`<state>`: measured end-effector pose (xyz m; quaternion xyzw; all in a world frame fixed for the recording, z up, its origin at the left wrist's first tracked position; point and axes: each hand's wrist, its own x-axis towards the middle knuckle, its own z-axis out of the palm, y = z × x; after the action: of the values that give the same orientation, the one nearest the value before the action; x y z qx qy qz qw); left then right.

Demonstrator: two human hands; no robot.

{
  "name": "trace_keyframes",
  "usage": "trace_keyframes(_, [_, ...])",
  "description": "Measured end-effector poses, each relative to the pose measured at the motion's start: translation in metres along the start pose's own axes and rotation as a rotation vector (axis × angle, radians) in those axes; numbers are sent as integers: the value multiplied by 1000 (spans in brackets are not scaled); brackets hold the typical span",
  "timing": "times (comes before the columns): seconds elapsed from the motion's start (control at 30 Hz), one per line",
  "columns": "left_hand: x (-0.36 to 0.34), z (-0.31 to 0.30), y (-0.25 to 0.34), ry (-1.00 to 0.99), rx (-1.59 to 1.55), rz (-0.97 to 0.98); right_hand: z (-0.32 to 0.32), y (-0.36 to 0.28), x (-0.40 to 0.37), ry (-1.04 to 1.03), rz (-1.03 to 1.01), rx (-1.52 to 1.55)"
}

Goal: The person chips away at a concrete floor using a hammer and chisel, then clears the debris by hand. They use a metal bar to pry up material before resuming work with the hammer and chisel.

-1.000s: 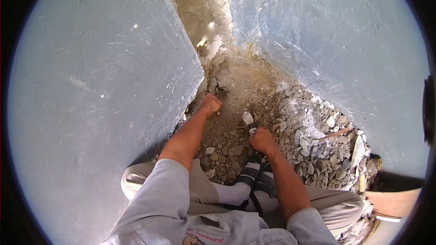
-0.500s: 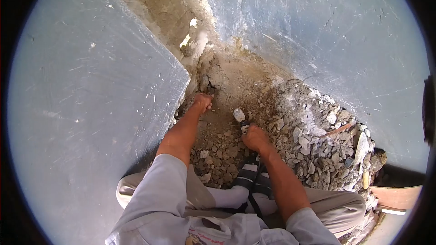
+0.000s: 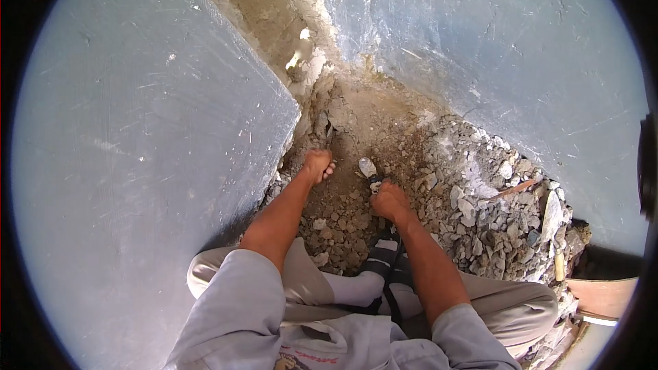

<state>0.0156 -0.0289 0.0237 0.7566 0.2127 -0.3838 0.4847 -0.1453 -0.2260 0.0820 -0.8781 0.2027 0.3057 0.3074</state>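
My left hand [image 3: 318, 165] is closed round a dark, slim chisel [image 3: 330, 136]. The chisel points away from me, its far end at the broken earth by the left slab's corner. My right hand [image 3: 390, 201] grips what looks like a hammer [image 3: 368, 166], with a pale, rounded metal head and a dark neck. Its handle is mostly hidden in my fist. The hammer's head is to the right of my left hand, apart from the chisel. Bare brown soil [image 3: 363, 116] lies in the hollow ahead of both hands.
Grey-blue slabs [image 3: 157, 137] border the hollow at left and upper right. Broken rubble [image 3: 493, 216] is heaped on the right, with a rusty strip [image 3: 515, 189] on it. A round, orange-brown container [image 3: 606, 296] stands at lower right. My sandalled feet [image 3: 381, 260] are close below my hands.
The view has shifted, so the scene sits slightly farther right. My left hand has drawn back toward me, showing more of the chisel. My right hand still holds the hammer in about the same place.
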Motion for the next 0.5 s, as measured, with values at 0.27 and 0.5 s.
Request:
trace_keyframes(0.27, [-7, -4, 57, 79, -100, -111, 1, 3, 4, 11, -7, -10])
trace_keyframes(0.5, [41, 1, 114, 78, 199, 16, 3, 3, 5, -7, 1, -43])
